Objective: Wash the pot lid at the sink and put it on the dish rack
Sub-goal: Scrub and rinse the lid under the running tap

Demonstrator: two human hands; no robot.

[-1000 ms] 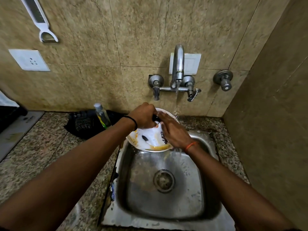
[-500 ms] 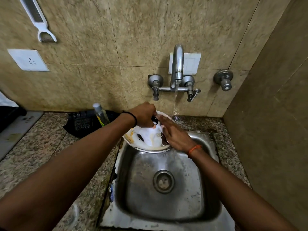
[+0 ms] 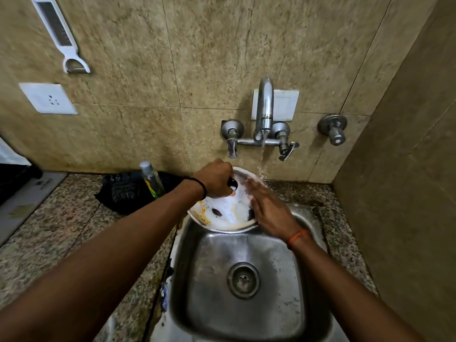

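I've got the pot lid [image 3: 222, 215] tilted over the back left corner of the steel sink [image 3: 246, 314], soapy face toward me, and my left hand [image 3: 216, 180] is clenched around the black knob [image 3: 232, 183] at the lid's twelve o'clock edge of the foam, fingers wrapped tight on it. My right hand [image 3: 269, 211] lies flat and open on the lid's three o'clock side, palm pressed to the surface and fingers spread up toward one o'clock; whether there's a scrubber under it I can't tell. Orange residue clings at the lid's eight o'clock rim, on the side away from the rubbing hand and nearer my left. The tap [image 3: 264, 112] runs, its stream landing just past the lid's one o'clock edge, so the water sits up and to the right of my grip. My read: the next swing is a turn about the knob, bringing that dirty eight o'clock arc round under my right palm and toward the stream. No dish rack in view, so the placing is some way off.
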